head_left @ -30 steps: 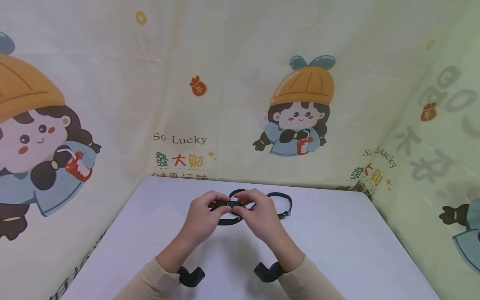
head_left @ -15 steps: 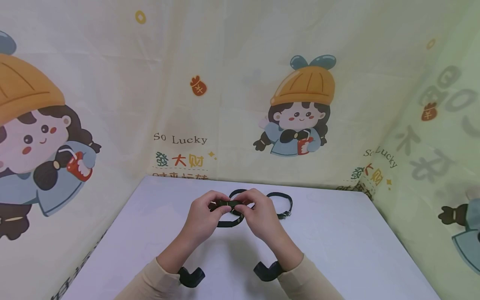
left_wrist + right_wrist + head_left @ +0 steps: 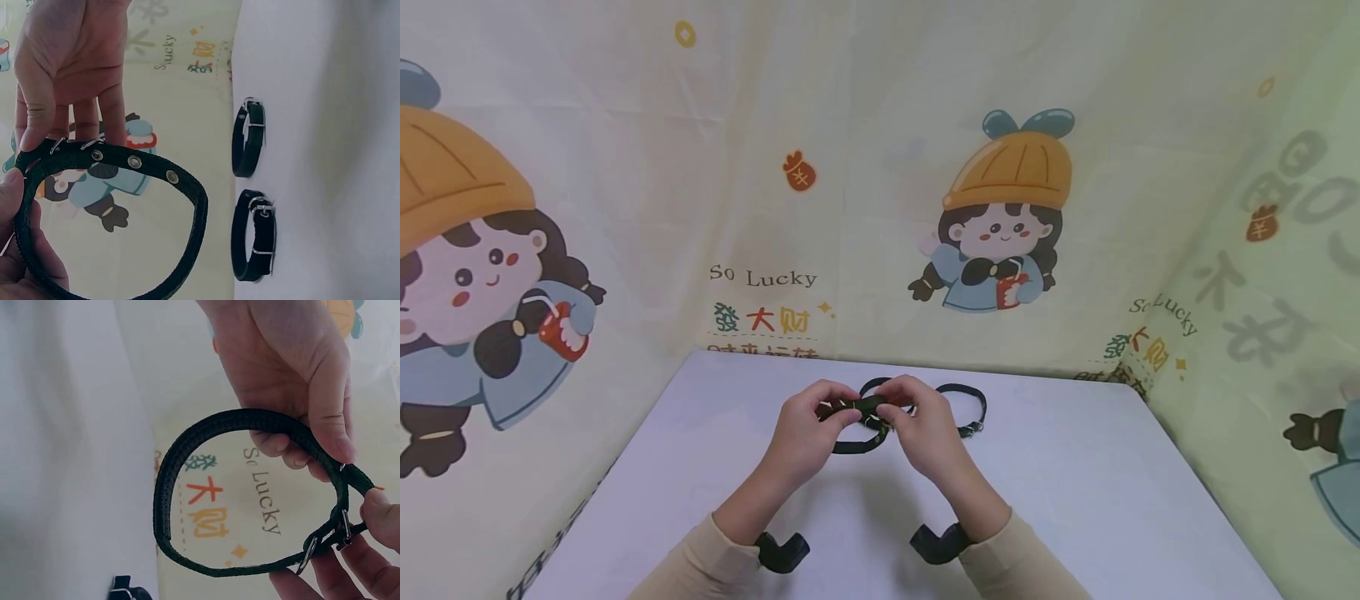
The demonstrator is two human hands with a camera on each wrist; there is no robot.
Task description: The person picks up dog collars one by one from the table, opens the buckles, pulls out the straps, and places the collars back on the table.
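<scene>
Between both hands hangs a dark collar (image 3: 853, 447), bent into a loop. It has metal eyelets, a buckle (image 3: 345, 528) and a D-ring (image 3: 306, 556). My left hand (image 3: 805, 429) grips it at the buckle, thumb against the fingers. My right hand (image 3: 925, 425) pinches the strap close beside the buckle, its thumb (image 3: 334, 434) on the outer face. Near the buckle, in the right wrist view, the strap forms a small second loop. The held collar is raised above the white table (image 3: 1037, 500). Fingers cover part of the strap end.
Two more buckled collars stand on the table beyond the hands: one collar (image 3: 874, 383) partly hidden behind them, another collar (image 3: 983, 404) to the right. A printed cloth (image 3: 865, 208) hangs along the table's back and sides. Black curved pieces (image 3: 786, 552) sit at both wrists.
The strap piece between the hands has tilted up toward the right hand, whose thumb has moved slightly right. The left hand holds nearly still.
</scene>
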